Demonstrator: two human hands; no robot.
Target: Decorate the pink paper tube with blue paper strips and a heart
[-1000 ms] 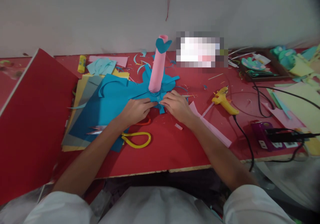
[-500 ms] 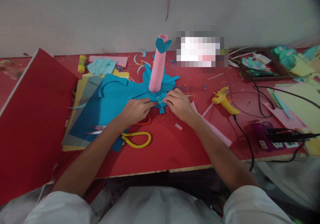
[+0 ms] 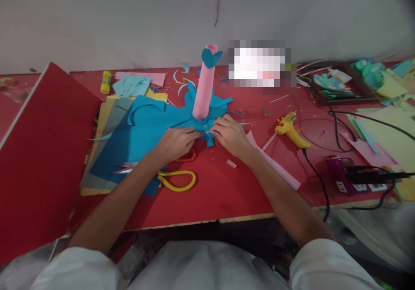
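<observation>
A pink paper tube (image 3: 204, 91) stands upright on a blue paper base (image 3: 223, 105) with petal-like lobes, and a blue paper heart (image 3: 212, 58) is fixed near its top. My left hand (image 3: 177, 143) is closed at the front of the base, fingertips on a blue flap. Facing it, my right hand (image 3: 229, 135) pinches at the same spot. A tiny whitish bit shows between the fingertips, too small to name. Scissors (image 3: 178, 181) with yellow and red handles lie partly under my left forearm.
Stacked coloured paper (image 3: 129, 130) lies left, beside a tilted red board (image 3: 48, 151). A glue stick (image 3: 106, 82) stands behind. Rightward are a yellow glue gun (image 3: 292, 130) with its cord, a purple power socket (image 3: 345, 175) and a brown tray (image 3: 363, 93).
My right hand has shifted slightly left, bringing its fingertips closer to my left hand's at the base. The tube and the left hand stay in place.
</observation>
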